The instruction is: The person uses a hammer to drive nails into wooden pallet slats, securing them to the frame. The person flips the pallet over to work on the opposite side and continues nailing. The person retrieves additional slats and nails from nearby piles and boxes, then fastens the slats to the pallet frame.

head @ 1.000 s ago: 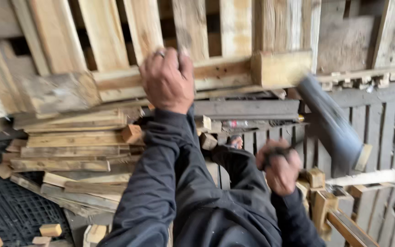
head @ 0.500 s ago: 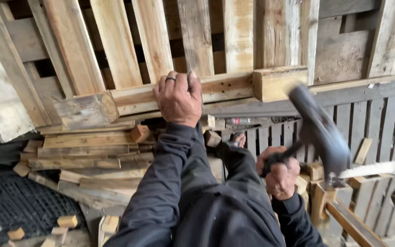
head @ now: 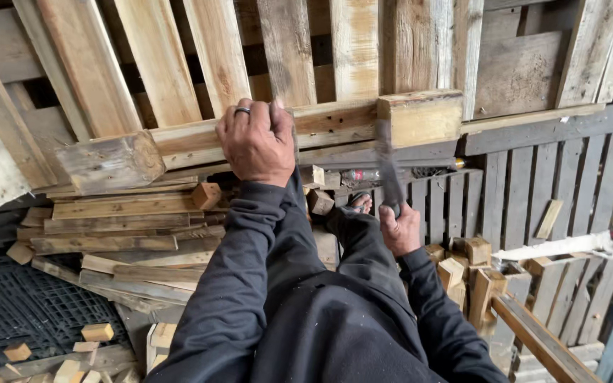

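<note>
Your left hand point(head: 257, 145) is clamped over the top edge of the pallet rail point(head: 335, 128), fingers wrapped behind it. Your right hand point(head: 400, 228) is closed around the hammer point(head: 389, 174) handle; the blurred head sits just under the corner block point(head: 420, 117). Loose boards point(head: 108, 227) lie stacked below left.
</note>
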